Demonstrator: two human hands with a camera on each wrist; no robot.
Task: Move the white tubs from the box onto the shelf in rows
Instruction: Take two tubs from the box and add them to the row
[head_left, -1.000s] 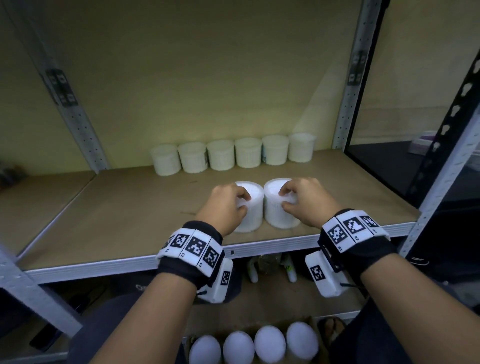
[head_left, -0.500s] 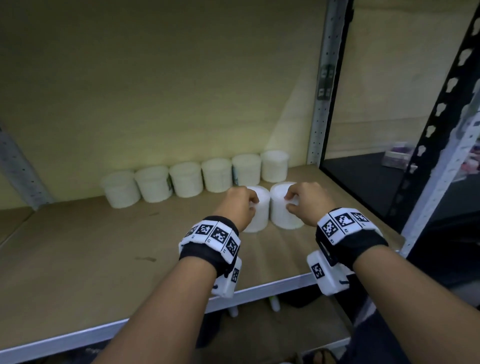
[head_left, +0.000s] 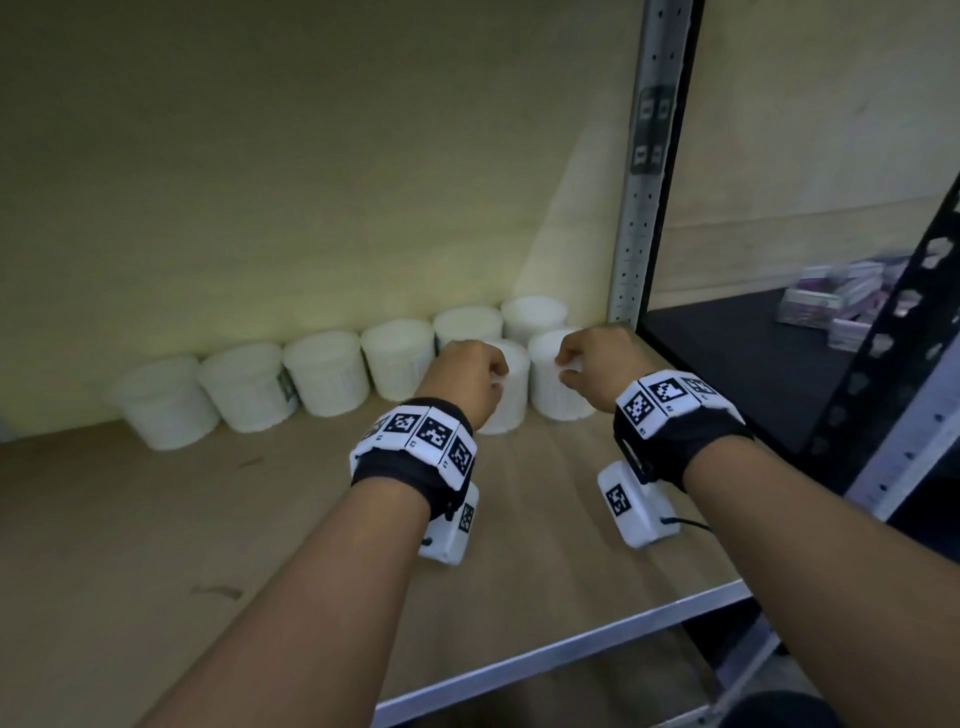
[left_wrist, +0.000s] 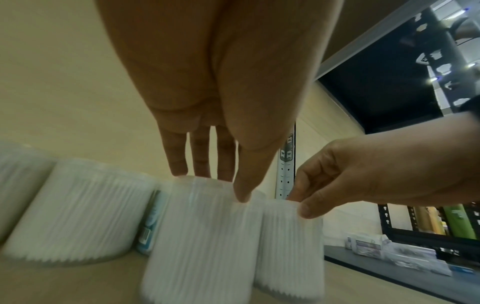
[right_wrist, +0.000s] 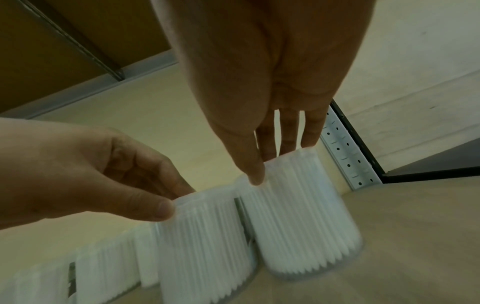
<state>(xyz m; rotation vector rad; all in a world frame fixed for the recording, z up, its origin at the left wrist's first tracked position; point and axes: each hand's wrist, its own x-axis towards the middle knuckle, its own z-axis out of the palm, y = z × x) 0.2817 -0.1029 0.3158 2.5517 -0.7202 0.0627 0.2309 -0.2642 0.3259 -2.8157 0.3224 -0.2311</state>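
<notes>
Two white ribbed tubs stand side by side near the right end of the wooden shelf (head_left: 208, 519). My left hand (head_left: 491, 376) grips the left tub (head_left: 509, 405) by its top rim, thumb in front and fingers (left_wrist: 200, 156) behind. My right hand (head_left: 566, 366) holds the right tub (head_left: 556, 395) the same way. Both tubs sit just in front of a back row of several white tubs (head_left: 322, 374) along the wall. The wrist views show the left tub (left_wrist: 202, 236) and the right tub (right_wrist: 306, 205) blurred, low at the board. I cannot tell whether they touch it.
A grey perforated upright (head_left: 644, 208) stands just right of the tubs. Beyond it lies a black shelf (head_left: 753, 374) with small packets (head_left: 831, 306). A metal rail (head_left: 571, 644) edges the shelf front. The wall (head_left: 311, 182) closes the back.
Both hands have carried their tubs from near the shelf's front edge back and to the right, up against the back row. The head view has swung left and closer.
</notes>
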